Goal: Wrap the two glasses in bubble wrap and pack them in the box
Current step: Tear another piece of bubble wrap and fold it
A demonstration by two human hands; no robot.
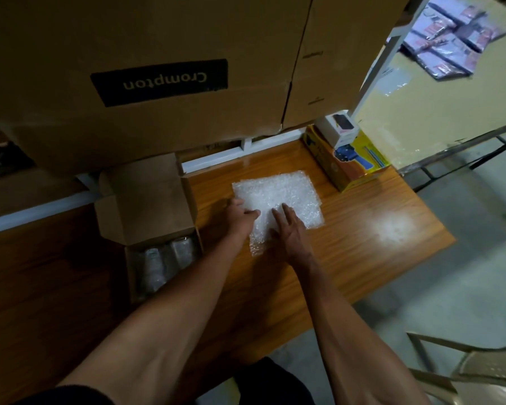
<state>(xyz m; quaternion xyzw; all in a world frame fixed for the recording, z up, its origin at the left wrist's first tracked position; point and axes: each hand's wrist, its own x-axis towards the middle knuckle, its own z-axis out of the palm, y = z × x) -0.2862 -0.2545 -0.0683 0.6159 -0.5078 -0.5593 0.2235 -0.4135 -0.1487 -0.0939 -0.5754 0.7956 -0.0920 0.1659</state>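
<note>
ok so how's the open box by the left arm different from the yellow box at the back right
The open box is plain brown cardboard with its flaps up and clear wrapped items showing inside. The yellow box is closed, colour-printed, and carries a small white box on top. The open box looks larger. Both rest on the wooden table.

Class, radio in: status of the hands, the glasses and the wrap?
Both hands, left hand and right hand, flat on bubble wrap. Two glasses in open box. Nothing in the way.
</note>
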